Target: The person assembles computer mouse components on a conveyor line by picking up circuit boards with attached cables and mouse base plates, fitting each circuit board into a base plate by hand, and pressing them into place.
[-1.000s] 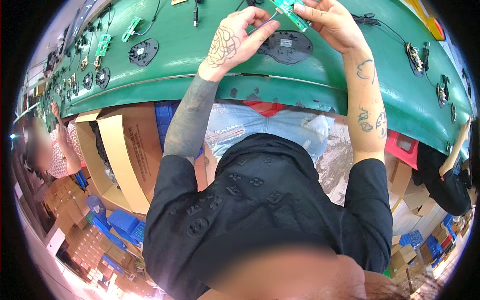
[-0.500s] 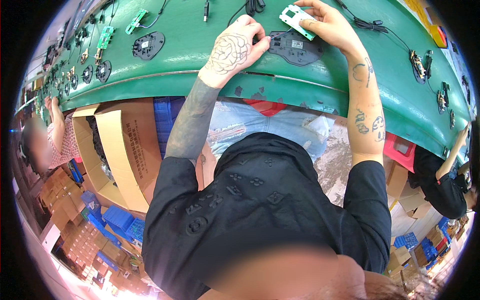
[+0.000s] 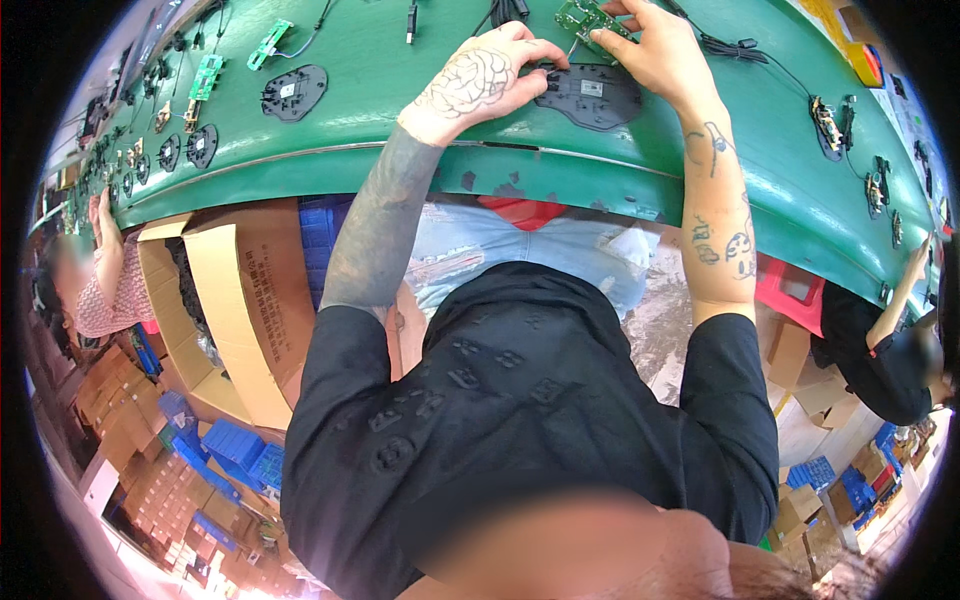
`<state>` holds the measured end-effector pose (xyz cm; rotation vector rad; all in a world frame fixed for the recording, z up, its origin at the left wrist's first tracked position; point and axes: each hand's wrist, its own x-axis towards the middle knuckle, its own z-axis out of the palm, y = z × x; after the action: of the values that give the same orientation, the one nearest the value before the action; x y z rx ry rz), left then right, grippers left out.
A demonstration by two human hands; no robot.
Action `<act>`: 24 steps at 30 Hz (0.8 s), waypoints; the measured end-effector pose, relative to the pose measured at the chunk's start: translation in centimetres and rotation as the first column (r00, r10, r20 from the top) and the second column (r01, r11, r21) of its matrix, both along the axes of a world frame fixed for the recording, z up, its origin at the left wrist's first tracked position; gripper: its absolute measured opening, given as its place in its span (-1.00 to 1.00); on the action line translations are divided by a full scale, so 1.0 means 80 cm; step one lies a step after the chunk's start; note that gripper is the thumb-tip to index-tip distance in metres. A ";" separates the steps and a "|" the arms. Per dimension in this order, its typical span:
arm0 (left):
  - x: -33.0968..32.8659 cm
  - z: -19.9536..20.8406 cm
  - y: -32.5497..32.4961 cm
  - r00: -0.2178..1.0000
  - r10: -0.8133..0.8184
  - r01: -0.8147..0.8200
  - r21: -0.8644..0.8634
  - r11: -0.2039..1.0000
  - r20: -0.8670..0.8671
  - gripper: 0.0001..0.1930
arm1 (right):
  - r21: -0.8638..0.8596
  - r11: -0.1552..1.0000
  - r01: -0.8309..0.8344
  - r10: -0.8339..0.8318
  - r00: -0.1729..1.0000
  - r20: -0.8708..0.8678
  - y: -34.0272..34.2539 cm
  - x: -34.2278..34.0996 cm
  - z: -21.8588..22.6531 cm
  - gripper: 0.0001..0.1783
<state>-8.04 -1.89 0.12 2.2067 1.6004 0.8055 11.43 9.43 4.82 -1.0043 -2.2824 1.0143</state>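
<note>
A black, rounded plastic shell [image 3: 592, 95] lies on the green work surface [image 3: 400, 90] in front of me. My left hand [image 3: 485, 80] rests on the shell's left edge with fingers curled, pinching it. My right hand [image 3: 645, 45] holds a small green circuit board [image 3: 582, 16] just above the shell's far side. A thin wire runs from the board toward the shell.
Another black shell [image 3: 292, 92] and more green boards [image 3: 268, 44] lie to the left, with several small parts along the surface. Cables [image 3: 720, 42] run at the right. An open cardboard box [image 3: 235, 300] stands at my left. Other people work at both sides.
The view has shifted, bringing the shell and my hands lower in the picture. My left hand came down onto the shell's left edge; my right hand keeps the green board.
</note>
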 end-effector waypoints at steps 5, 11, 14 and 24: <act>-0.009 0.001 0.019 0.997 -0.035 0.047 -0.182 0.982 0.067 -0.73 | 0.011 0.997 0.079 -0.080 0.990 0.119 -0.018 0.008 0.032 -0.47; -0.025 -0.016 0.031 0.987 -0.136 0.149 -0.186 0.971 0.082 -0.70 | 0.213 0.964 -0.160 0.158 0.987 0.025 -0.043 0.031 0.019 -0.68; -0.024 -0.021 0.038 0.984 -0.179 0.180 -0.167 0.969 0.021 -0.68 | 0.251 0.946 -0.207 0.211 0.977 0.010 -0.059 0.037 0.012 -0.66; -0.005 -0.002 0.011 0.985 -0.091 0.101 -0.058 0.993 0.148 -0.74 | 0.442 0.853 -0.277 0.194 0.955 0.225 -0.070 0.048 -0.003 -0.67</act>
<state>-8.40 -1.02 -0.02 2.1101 1.4206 0.8533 15.24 3.79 4.62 -0.6338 -2.6630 0.4181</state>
